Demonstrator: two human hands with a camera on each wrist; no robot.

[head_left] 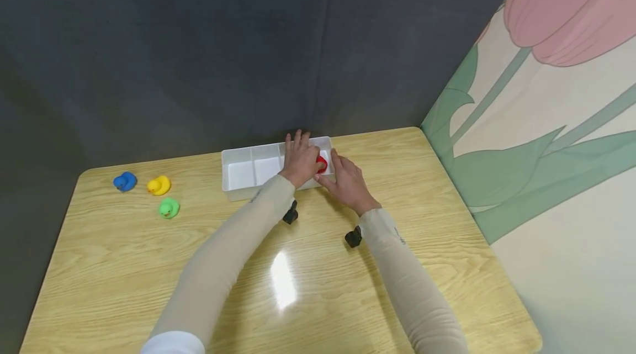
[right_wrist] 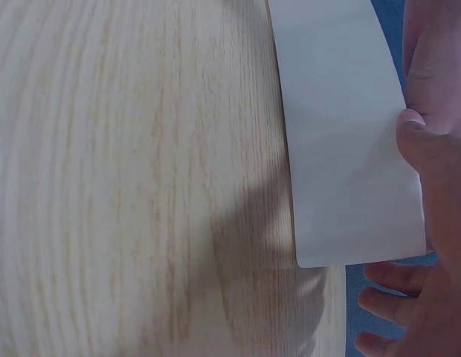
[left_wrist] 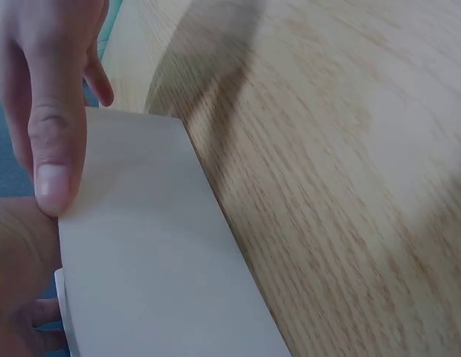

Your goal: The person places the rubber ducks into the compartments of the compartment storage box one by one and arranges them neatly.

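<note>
Worktop (head_left: 124, 276) with pale wood grain is filling the lower part of the head view, its far edge running along a dark backdrop (head_left: 174, 56), while a tulip-patterned wall (head_left: 556, 177) is rising on the right. Two beige sleeves (head_left: 213, 265) are reaching in from the near side. A long white tray (head_left: 240, 175) is sitting near the far edge, its long axis running from left to right and lying roughly parallel to that edge; dividers are splitting it into compartments, though the hands are hiding some of them. The left hand (head_left: 300, 160) is lying over the tray's right part, three fingers pointing toward the backdrop while its thumb and forefinger are pinching a red piece. The right hand (head_left: 350, 184) is spreading wide around the near right corner, its thumb pressing on the front rim and its fingers extending along the end wall. Well to the left, a blue duck (head_left: 125, 180), a yellow duck (head_left: 160, 185) and a green duck (head_left: 169, 208) are standing apart, the first two facing left and nearward, the green one facing nearward. The red piece (head_left: 322, 164) is showing at the tray's right end, too covered to tell which way it is pointing.
</note>
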